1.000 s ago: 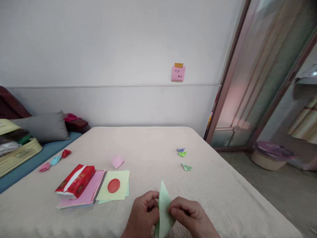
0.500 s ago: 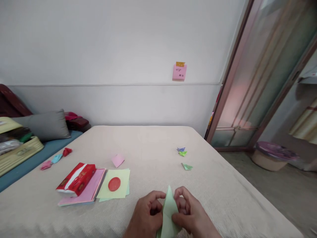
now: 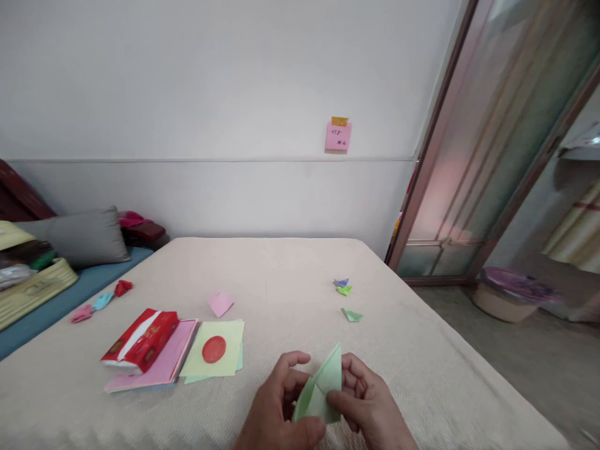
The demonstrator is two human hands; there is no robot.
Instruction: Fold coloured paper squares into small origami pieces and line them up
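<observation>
Currently | ITEM: pale green folded paper piece (image 3: 322, 389), held just above the beige bed (image 3: 281, 269), near its front edge | LEFT: left hand (image 3: 280, 409) fingers pinched on its lower corner | RIGHT: right hand (image 3: 370, 407) fingers pinched on its right edge | HANDLING: likely light, thin, easily creased; grip along folded edges, not loose flaps.

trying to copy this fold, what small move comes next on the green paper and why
Probably press the crease flat: the left hand and right hand pinch the green paper, tip tilted right, and its lower flap looks loosely folded.
</observation>
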